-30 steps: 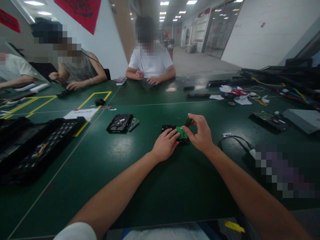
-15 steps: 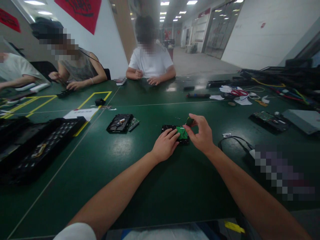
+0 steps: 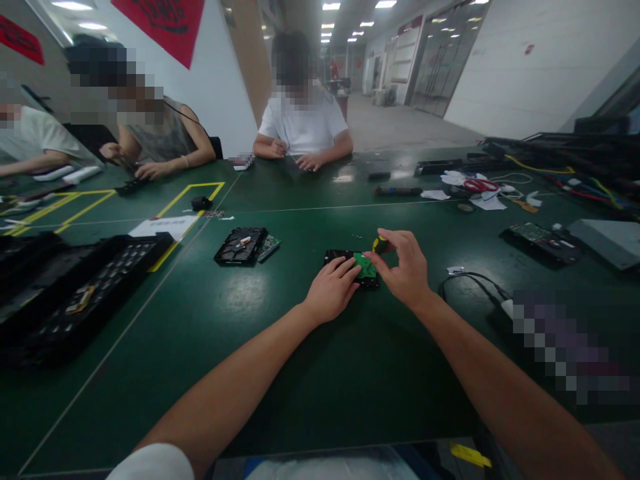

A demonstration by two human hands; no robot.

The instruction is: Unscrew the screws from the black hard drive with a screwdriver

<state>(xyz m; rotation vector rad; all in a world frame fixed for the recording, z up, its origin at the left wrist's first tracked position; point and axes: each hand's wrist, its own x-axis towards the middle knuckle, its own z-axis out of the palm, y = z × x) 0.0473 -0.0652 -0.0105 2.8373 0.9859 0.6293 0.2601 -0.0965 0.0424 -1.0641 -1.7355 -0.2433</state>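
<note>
Head view, and the left hand [image 3: 333,292] lies palm-down, fingers loosely spread, resting across a black, boxy hard drive [image 3: 334,255] without gripping it. The right hand [image 3: 406,265] pinches a rounded yellow-and-dark screwdriver [image 3: 381,245] between thumb and curled fingers, over the drive's flat green circuit board [image 3: 369,268]. Beneath it all, the smooth, glossy green table [image 3: 280,373]; tiny pale bits [image 3: 357,236] just beyond.

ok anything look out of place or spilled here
Tiny bits, possibly screws, lie loose on the green table beyond the hard drive under the left hand; uncontained, they look stray. No spill shows.
</note>
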